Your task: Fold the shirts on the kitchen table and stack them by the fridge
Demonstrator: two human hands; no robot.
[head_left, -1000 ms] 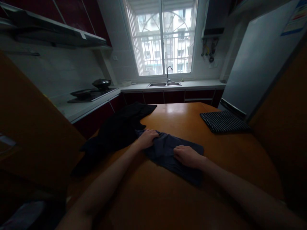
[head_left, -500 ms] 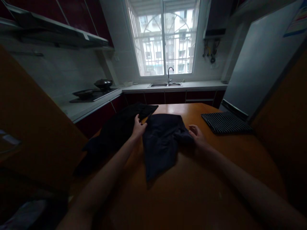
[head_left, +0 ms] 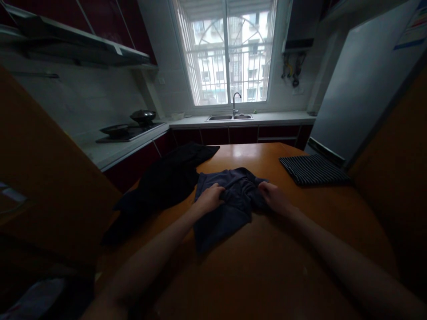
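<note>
The left hand rests on the blue cloth, dimness hiding whether its fingers grip; the right hand clamps its right edge. Uneven pulling could bunch the cloth between the fingers.

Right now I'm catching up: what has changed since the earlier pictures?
The blue cloth's nearest corner now lies left, not right as at first. The left hand, at its left edge half a second ago, is now on it; the right hand moved from on top to its right edge, grips unclear. The black garment and striped cloth stayed put.
</note>
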